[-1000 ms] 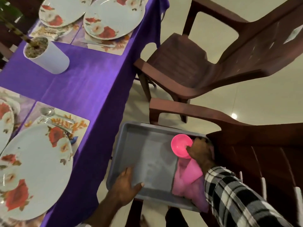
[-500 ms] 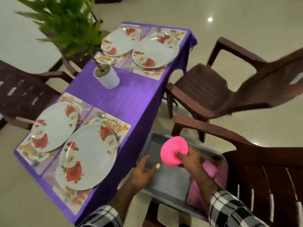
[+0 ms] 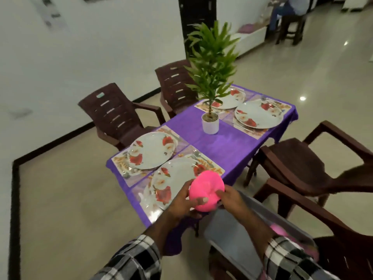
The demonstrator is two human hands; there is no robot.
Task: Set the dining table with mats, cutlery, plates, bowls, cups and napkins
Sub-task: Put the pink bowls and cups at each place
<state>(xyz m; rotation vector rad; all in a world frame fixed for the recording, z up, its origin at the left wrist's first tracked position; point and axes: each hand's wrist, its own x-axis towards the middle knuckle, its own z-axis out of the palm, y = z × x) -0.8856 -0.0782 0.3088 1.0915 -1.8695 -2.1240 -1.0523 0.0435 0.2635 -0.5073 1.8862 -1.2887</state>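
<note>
Your left hand [image 3: 182, 201] and right hand [image 3: 229, 199] both hold the smooth round pink bowl [image 3: 206, 190] above the near glossy flowered plate [image 3: 171, 185].

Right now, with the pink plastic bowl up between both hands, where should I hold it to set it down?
Probably by the rim, from the two opposite sides. The pink plastic bowl is tipped, rounded underside showing, left hand and right hand already flanking it above the near floral plate.
</note>
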